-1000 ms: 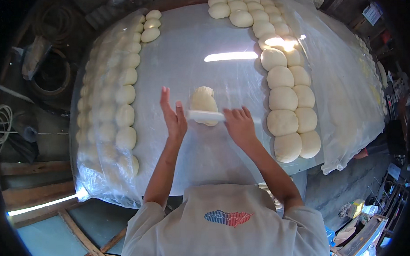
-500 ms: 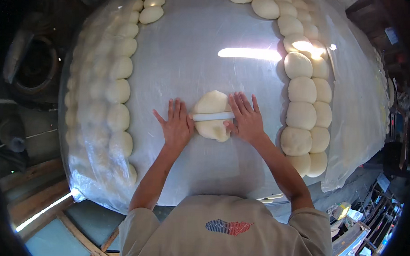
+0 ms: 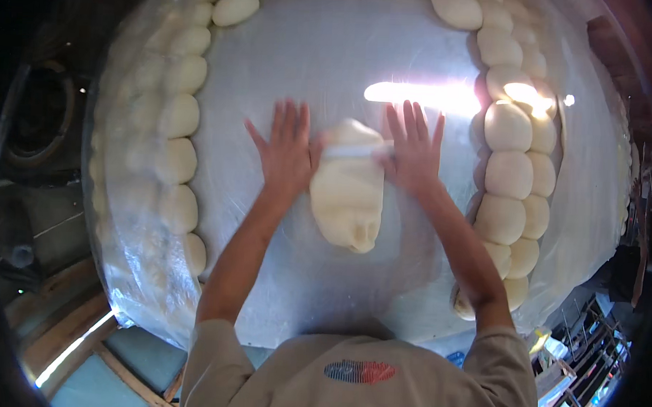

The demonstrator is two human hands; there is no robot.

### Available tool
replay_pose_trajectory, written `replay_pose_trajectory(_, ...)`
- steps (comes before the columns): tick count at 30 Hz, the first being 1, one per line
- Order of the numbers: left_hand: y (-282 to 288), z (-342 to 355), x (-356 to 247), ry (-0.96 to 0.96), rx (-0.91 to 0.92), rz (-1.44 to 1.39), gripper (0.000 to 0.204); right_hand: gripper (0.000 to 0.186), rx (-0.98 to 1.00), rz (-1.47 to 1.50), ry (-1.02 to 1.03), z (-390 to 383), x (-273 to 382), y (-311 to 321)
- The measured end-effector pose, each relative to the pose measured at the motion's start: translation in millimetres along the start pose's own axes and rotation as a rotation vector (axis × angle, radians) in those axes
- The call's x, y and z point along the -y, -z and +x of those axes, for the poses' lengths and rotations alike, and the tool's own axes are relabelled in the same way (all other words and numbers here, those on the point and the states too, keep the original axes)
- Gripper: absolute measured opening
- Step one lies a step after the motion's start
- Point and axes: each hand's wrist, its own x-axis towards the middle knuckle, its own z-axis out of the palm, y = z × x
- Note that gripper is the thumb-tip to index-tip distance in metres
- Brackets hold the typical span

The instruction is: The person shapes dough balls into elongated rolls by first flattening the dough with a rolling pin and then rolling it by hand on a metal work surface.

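Note:
A flattened, elongated piece of pale dough (image 3: 346,200) lies on the smooth metal-looking tabletop (image 3: 265,287), its near end folded and dimpled. Across its far part lies a white rolling pin (image 3: 351,152), smeared by motion. My left hand (image 3: 288,148) is at the pin's left end, palm down with fingers stretched out and spread. At the other end is my right hand (image 3: 415,153), also flat with its fingers extended, the thumb by the pin. Neither hand is wrapped round the pin; its ends are partly hidden by the hands.
Rows of rounded dough balls (image 3: 506,174) line the right side, with a clear plastic sheet (image 3: 588,191) beyond them. More dough balls (image 3: 182,116) stand along the left under another plastic sheet (image 3: 133,268). A bright reflection crosses the tabletop at the far right.
Both hands and the rolling pin have moved away from me over the dough. The dough is longer, stretching further toward me. The whole view has shifted slightly.

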Motion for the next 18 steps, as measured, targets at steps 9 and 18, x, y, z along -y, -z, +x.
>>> replay_pose_trajectory(9, 3, 104, 24, 0.076, -0.421, 0.006, 0.063, 0.077, -0.100, -0.075, 0.023, 108, -28, -7)
replay_pose_trajectory(18, 13, 159, 37, 0.153, -0.084, -0.122, 0.065, 0.039, -0.057, -0.037, 0.500, 132, -56, 4)
